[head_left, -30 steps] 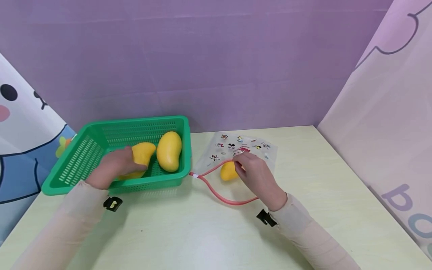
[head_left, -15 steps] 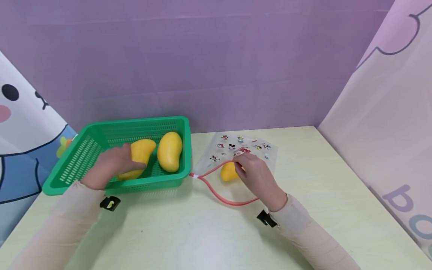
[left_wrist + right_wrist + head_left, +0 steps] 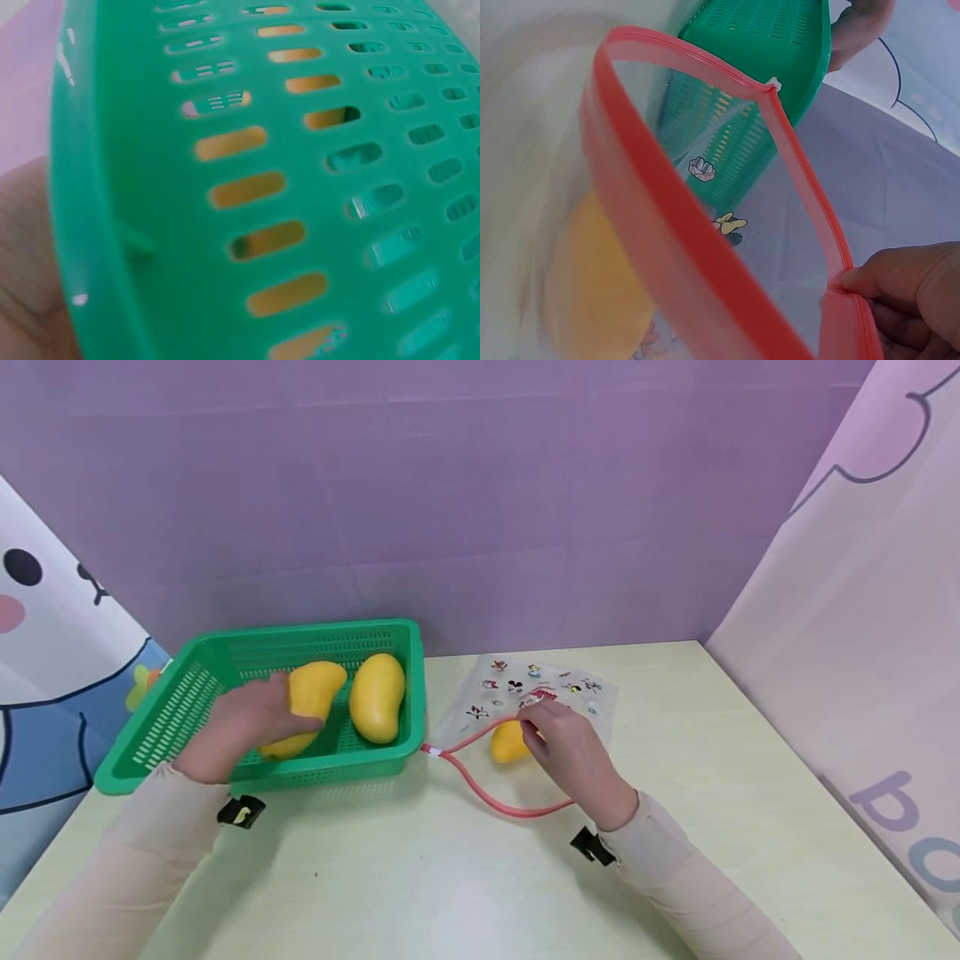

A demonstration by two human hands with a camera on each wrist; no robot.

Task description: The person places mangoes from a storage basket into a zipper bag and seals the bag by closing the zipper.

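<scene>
In the head view my left hand [image 3: 243,722] reaches into a green plastic basket [image 3: 330,768] and grips a yellow mango [image 3: 313,693], thumb on its near side; the other fingers are mostly hidden. A second mango [image 3: 377,697] lies to its right against the basket's end. My right hand [image 3: 576,760] pinches the red zip edge [image 3: 840,259] of a clear cartoon-printed zip bag [image 3: 457,710]. The bag's mouth gapes in the right wrist view, and a mango [image 3: 596,277] lies inside it. The left wrist view shows mostly the basket's slotted wall [image 3: 150,187].
The pale tabletop [image 3: 450,877] carries the basket at left and the bag right beside it. A purple backdrop [image 3: 465,527] stands behind, with printed panels on the left [image 3: 45,652] and right [image 3: 862,652].
My left hand has shifted slightly up and to the left, and the mango in its grip has risen a little within the basket. The right hand and bag have stayed still.
</scene>
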